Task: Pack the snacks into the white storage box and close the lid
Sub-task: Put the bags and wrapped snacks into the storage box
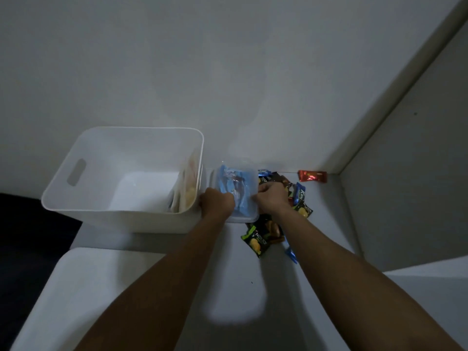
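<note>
Both my hands on small clear plastic tub with blue wrapped snacks inside point(236, 191), just right of white plastic storage box point(121, 219) on pale bench point(228, 287). Left hand point(218, 201) grip curled on tub's left edge, right hand point(272, 198) grip curled on right edge. I judge tub light, walls thin and flexible, smooth: hold both sides, keep level. Loose green, black and blue snack packets point(263, 239) beside: soft, crinkly, slippery. Few packets already upright in box. White flat lid point(76, 287) near, off.
</note>
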`<state>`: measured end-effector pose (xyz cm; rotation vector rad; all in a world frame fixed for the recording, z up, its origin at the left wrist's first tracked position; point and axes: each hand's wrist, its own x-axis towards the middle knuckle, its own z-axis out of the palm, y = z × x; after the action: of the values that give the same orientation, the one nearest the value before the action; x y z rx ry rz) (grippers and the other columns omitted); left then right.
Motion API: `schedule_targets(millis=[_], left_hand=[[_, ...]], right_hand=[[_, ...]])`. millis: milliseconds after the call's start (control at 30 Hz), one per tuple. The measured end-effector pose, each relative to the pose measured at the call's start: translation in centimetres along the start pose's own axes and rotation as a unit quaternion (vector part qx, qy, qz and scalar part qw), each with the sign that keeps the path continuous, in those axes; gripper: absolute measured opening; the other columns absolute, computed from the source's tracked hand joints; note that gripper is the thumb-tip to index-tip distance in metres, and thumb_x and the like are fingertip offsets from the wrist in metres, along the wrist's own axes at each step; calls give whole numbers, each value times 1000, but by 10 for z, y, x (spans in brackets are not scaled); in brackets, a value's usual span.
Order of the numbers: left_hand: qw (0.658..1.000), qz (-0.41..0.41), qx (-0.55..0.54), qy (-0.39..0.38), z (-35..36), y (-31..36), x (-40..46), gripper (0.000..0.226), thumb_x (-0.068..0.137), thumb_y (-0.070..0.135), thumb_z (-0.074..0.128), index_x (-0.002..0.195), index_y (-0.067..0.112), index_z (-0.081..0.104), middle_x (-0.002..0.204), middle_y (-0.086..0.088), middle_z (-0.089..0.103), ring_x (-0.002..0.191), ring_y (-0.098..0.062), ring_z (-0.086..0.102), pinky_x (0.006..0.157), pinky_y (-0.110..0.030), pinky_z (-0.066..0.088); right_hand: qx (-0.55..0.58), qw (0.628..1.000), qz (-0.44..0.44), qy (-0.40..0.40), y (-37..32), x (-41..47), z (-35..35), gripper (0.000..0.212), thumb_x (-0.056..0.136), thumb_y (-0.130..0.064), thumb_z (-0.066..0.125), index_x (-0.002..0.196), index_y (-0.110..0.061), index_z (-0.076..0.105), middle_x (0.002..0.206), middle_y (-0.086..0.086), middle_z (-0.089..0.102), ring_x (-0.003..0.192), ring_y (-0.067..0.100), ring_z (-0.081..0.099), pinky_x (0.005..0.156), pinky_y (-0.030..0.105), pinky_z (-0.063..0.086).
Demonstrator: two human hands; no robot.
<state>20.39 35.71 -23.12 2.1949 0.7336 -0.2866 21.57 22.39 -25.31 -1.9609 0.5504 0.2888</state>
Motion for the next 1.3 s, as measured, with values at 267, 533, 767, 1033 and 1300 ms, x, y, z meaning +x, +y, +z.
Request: schedule_targets(millis=[267, 533, 767, 1033, 1300], left_hand=[[994, 16, -68, -87, 1, -16, 15, 34, 91, 16, 54, 123, 6, 58, 121, -15, 64, 106, -32, 61, 79, -31, 47], [978, 37, -153, -138, -23, 6, -7, 16, 87, 11, 54, 95, 3, 65, 79, -4, 59, 68, -18, 56, 54, -22, 45], [954, 82, -249, -147, -71, 47, -45, 12, 81, 25, 57, 73, 16, 59, 78, -6, 65, 66, -21, 61, 57, -26, 44], [940, 116, -297, -122, -159, 59, -49, 18, 77, 30, 65, 84, 14, 64, 82, -6, 66, 66, -21, 62, 71, -37, 54], [956, 80, -262, -108, -252, 5, 2, 27, 85, 27, 61, 105, 9, 61, 81, -5, 62, 64, -20, 57, 52, -26, 45]], right_hand=[[98, 986, 68, -116, 6, -3, 7, 32, 90, -11, 56, 122, -11, 53, 118, 11, 62, 101, 27, 64, 76, 39, 57], [148, 984, 76, -69, -5, -21, -32, 26, 80, -16, 70, 103, -4, 65, 102, 12, 69, 92, 28, 66, 81, 43, 58], [110, 989, 4, -99, -67, -65, -84, 31, 80, -25, 66, 103, -5, 64, 103, 13, 66, 87, 28, 66, 69, 37, 58], [107, 987, -73, -99, -146, -108, -72, 38, 79, -28, 67, 110, -6, 66, 107, 15, 66, 88, 30, 67, 74, 41, 60], [92, 982, -53, -159, -195, -117, 32, 37, 79, -23, 72, 109, -2, 65, 91, 13, 70, 75, 27, 71, 68, 41, 61]])
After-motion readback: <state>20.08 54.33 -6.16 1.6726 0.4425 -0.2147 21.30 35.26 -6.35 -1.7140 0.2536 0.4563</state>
